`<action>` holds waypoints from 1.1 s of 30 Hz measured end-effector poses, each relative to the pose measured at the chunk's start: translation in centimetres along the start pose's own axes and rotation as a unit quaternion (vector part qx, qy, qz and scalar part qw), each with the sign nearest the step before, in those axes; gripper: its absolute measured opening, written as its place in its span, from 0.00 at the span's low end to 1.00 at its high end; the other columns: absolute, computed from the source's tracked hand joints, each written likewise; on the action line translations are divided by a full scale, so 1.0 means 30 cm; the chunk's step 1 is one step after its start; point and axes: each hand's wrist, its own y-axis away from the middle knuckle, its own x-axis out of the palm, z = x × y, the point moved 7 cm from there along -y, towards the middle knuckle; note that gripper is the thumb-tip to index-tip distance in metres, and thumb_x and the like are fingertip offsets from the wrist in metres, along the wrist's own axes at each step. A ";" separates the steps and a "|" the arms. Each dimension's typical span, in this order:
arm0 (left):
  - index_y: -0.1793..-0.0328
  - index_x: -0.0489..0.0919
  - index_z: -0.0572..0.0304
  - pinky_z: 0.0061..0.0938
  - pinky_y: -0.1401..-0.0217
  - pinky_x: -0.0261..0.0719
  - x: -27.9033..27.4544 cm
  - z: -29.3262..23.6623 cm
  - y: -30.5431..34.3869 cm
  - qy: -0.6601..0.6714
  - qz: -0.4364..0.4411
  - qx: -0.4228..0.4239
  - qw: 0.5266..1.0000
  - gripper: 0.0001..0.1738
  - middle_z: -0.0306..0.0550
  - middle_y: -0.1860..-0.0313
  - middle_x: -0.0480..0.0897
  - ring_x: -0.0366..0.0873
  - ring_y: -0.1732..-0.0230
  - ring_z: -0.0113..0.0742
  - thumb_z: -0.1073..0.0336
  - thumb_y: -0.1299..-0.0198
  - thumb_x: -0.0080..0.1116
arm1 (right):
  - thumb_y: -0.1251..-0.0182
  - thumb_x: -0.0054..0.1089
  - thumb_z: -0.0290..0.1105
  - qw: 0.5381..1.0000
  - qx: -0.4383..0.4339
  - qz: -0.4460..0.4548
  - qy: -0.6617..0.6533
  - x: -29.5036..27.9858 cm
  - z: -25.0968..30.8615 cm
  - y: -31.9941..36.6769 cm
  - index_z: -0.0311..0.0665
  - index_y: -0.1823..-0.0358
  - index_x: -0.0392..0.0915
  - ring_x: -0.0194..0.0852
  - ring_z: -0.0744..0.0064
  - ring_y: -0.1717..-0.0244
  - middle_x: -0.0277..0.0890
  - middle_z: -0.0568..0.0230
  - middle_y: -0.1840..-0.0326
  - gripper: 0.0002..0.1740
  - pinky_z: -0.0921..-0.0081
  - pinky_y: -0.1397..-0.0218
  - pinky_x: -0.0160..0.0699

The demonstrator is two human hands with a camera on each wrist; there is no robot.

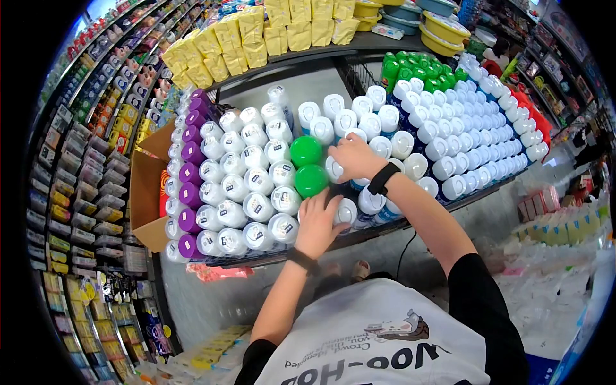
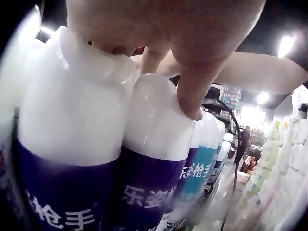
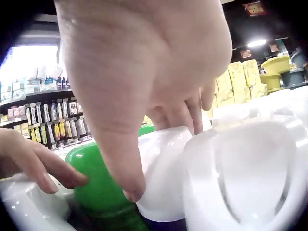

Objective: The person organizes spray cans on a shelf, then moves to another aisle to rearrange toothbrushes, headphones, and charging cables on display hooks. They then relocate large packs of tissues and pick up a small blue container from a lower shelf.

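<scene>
My right hand (image 1: 356, 157) (image 3: 144, 72) grips a white-capped bottle (image 1: 333, 169) (image 3: 163, 168), thumb on its near side and fingers beyond. Two round green caps (image 1: 306, 151) (image 1: 311, 181) stand beside it, to its left. Just below these, my left hand (image 1: 317, 224) (image 2: 163, 29) is over the bottles near the front edge. Its thumb and fingers lie around a white cap (image 2: 159, 115) on a purple-labelled bottle. In the right wrist view, fingertips of the left hand (image 3: 38, 163) reach to a green cap (image 3: 98, 178).
Rows of clear-topped bottles (image 1: 256, 179) and purple caps (image 1: 189, 173) fill the left side, beside a cardboard box (image 1: 146, 192). White-capped bottles (image 1: 446, 144) and green bottles (image 1: 410, 67) stand right. Yellow packs (image 1: 298, 35) and basins (image 1: 443, 38) sit behind.
</scene>
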 end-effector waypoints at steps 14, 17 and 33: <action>0.38 0.73 0.50 0.47 0.31 0.57 -0.009 -0.004 -0.005 0.020 0.000 -0.001 1.000 0.37 0.54 0.38 0.70 0.66 0.38 0.54 0.57 0.57 0.73 | 0.52 0.69 0.51 0.996 0.003 -0.031 -0.080 -0.116 -0.049 0.060 0.38 0.47 0.73 0.72 0.53 0.49 0.77 0.49 0.57 0.34 0.62 0.44 0.66; 0.37 0.72 0.52 0.47 0.31 0.57 -0.010 -0.008 -0.002 0.016 0.008 -0.003 1.000 0.37 0.53 0.38 0.70 0.66 0.37 0.53 0.58 0.57 0.73 | 0.40 0.62 0.45 0.979 0.047 -0.085 -0.179 -0.232 -0.131 0.169 0.38 0.42 0.72 0.71 0.52 0.46 0.77 0.55 0.49 0.28 0.61 0.42 0.67; 0.37 0.67 0.62 0.39 0.38 0.65 0.098 -0.228 -0.157 -0.006 0.016 0.084 0.996 0.44 0.50 0.43 0.74 0.71 0.43 0.49 0.59 0.61 0.75 | 0.64 0.77 0.46 0.976 0.185 -0.116 -0.007 -0.138 -0.020 0.647 0.45 0.46 0.72 0.63 0.64 0.40 0.74 0.65 0.54 0.40 0.59 0.36 0.51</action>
